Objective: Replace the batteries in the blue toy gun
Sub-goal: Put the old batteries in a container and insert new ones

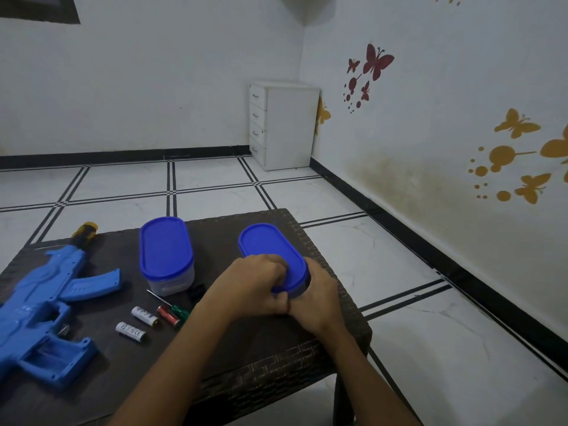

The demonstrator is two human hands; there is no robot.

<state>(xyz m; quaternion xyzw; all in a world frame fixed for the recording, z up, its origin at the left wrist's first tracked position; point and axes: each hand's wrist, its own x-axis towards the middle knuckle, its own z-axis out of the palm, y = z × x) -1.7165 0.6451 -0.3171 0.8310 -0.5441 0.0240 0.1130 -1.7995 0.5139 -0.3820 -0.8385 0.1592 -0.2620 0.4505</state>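
The blue toy gun (40, 315) lies on its side at the left of the dark table (246, 358), its battery compartment uncovered. Two white batteries (130, 331) (144, 315) and a red one (168, 316) lie loose beside it, next to a green-handled screwdriver (172, 306). A small black piece (196, 292) lies behind them. At the table's right stands a blue-lidded container (270, 250). My left hand (252, 284) grips its lid's near edge. My right hand (319, 298) holds its right side.
A second blue-lidded clear container (167, 256) stands in the table's middle. The table's right edge lies just past my right hand. A white drawer unit (284, 124) stands in the far corner of the tiled floor.
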